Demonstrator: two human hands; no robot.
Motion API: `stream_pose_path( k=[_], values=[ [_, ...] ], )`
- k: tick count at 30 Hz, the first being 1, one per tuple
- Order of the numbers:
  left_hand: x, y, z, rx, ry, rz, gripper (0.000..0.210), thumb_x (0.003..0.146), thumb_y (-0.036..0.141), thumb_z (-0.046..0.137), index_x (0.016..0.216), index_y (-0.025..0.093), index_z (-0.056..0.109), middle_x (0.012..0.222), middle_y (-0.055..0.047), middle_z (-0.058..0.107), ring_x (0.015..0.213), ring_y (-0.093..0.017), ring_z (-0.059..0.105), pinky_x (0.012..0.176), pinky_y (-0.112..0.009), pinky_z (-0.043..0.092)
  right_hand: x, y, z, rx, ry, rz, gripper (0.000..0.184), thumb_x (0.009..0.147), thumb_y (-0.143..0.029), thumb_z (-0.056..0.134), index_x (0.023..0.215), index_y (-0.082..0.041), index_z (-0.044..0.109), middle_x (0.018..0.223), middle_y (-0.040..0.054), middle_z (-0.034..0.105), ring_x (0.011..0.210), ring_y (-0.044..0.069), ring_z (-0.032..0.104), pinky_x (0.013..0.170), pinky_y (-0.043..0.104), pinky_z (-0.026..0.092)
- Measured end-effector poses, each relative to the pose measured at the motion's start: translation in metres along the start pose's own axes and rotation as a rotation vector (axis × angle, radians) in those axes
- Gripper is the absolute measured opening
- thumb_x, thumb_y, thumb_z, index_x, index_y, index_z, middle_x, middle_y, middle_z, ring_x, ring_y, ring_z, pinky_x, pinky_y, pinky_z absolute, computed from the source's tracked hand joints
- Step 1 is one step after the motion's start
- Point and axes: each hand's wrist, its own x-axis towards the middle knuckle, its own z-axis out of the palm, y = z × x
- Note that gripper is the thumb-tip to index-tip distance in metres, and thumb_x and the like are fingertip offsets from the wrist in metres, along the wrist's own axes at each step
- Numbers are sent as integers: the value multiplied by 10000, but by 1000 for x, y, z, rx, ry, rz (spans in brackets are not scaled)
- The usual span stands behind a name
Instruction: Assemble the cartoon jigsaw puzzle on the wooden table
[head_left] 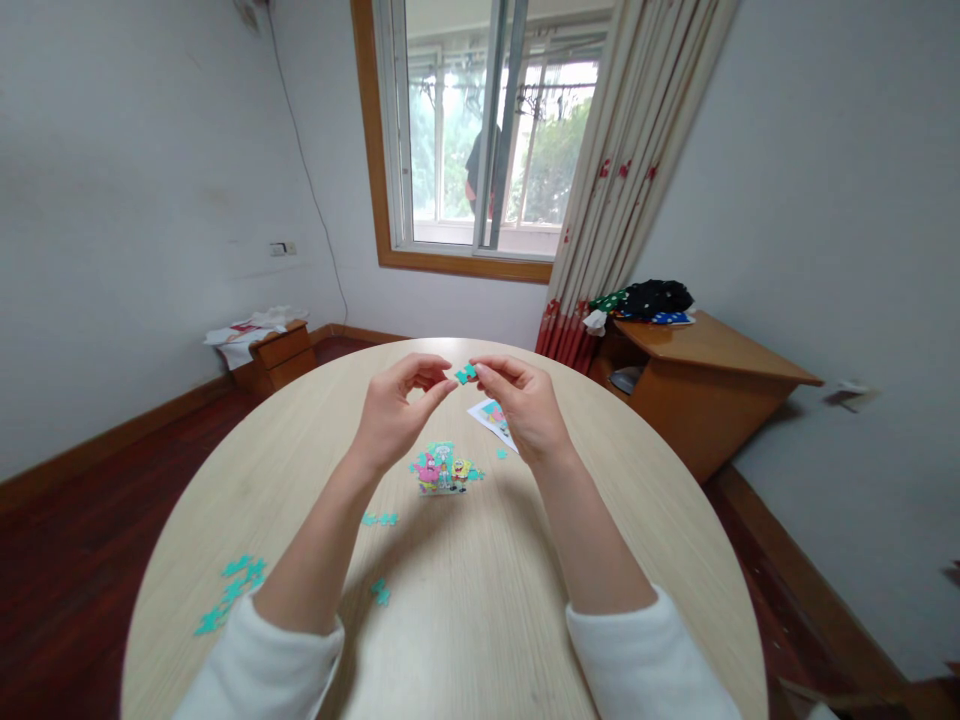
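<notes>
Pinch teal jigsaw pieces (463, 376) from the right with right hand (529, 402), as now; align squarely; cannot tell grip of left hand (391, 407).

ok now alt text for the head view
A person's right hand holds up a bit of teal puzzle beside the left hand, over a pale round table. A partly assembled cartoon puzzle and loose teal pieces lie on it, with a printed picture partly behind that hand.

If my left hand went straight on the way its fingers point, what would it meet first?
Most likely the teal puzzle bit in your right hand; depth is unclear, so your left hand may already be touching it.
</notes>
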Motion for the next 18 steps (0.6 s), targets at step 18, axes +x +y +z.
stream_pose_path(
  k=[18],
  values=[
    [-1,3,0,71,-46,132,236,736,258,686,966,207,698,828,-41,681,686,-124,571,677,-268,491,-8,3,16,9,98,-28,283,648,-389,720,840,-195,643,741,19,677,723,149,630,691,302,514]
  ],
)
